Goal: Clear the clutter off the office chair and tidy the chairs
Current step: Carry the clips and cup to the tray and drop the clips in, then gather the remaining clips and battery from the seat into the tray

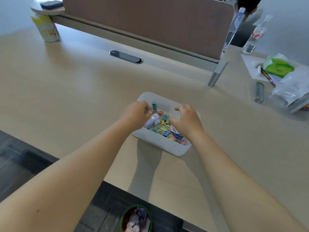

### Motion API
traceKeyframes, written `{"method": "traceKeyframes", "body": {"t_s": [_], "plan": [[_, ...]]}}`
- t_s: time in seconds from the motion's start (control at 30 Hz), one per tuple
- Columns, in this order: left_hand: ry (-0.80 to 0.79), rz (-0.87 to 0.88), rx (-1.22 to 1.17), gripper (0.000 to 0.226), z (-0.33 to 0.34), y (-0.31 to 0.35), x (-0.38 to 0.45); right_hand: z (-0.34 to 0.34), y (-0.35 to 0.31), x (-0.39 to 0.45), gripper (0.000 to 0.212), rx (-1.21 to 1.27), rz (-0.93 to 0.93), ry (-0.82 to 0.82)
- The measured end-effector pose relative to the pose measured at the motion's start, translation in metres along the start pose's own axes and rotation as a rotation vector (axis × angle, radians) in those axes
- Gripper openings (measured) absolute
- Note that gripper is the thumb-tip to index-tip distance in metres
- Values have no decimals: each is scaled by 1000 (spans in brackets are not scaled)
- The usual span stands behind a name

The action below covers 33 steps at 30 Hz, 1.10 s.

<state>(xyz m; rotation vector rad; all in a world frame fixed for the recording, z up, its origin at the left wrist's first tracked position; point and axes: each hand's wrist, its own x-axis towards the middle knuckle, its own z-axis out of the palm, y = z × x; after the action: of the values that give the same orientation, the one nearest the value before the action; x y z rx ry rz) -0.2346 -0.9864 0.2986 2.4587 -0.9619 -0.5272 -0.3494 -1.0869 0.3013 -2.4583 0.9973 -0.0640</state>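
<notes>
The white tray (160,144) of binder clips (164,122), a small stapler (152,122) and a tape roll (175,132) sits on the desk (75,97) near its front edge, likely set there off the chair, which is out of view; the left hand (136,114) curls over the tray's left rim, whether it grips cannot be told; the right hand (187,119) hovers spread and empty over the right side, perhaps to square the tray

two bottles (234,25), one tray (167,146), two hands (135,114)

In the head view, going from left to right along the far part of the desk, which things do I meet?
Yellow-patterned white cup → black oval cable grommet → two clear plastic water bottles → green packet.
</notes>
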Motion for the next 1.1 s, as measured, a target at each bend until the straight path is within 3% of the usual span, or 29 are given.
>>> {"method": "traceKeyframes", "body": {"t_s": [0.27,0.6,0.93,1.1], "plan": [[223,-220,59,35,-84,-82,-94,25,-127,-20,37,19,-386,-131],[514,-655,3,33,-164,-249,-313,114,-319,-147,39,-32,-789,-373],[644,-1065,-126,30,-186,-421,-554,260,-491,-330,40,-87,-1011,-589],[656,-1237,-222,32,-170,-490,-628,336,-550,-383,39,-164,-1080,-689]]}}
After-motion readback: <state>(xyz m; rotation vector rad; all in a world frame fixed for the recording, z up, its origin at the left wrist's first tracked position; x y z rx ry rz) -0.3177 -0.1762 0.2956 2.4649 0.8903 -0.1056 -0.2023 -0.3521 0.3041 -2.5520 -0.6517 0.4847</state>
